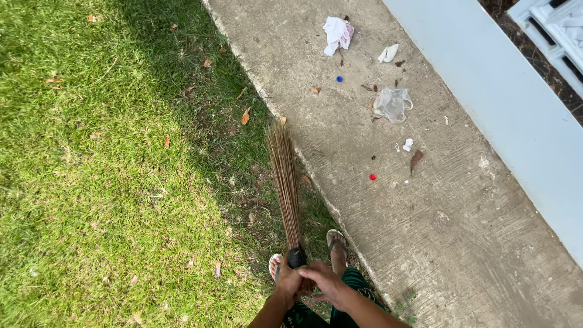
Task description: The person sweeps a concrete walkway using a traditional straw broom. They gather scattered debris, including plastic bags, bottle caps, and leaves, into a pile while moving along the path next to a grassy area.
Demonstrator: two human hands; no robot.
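Observation:
A stick broom of thin brown bristles points away from me over the grass edge, bound at a black base. My left hand and my right hand both grip its base, close together at the bottom of the view. My feet in sandals stand on the grass beside the concrete path. Litter lies ahead on the path: a clear plastic bag, a white and pink crumpled bag, a white scrap, a red bottle cap and a blue cap.
Lawn with scattered dry leaves fills the left. A pale blue low wall borders the path on the right, with a white railing beyond it. A brown leaf and small white bits lie on the concrete.

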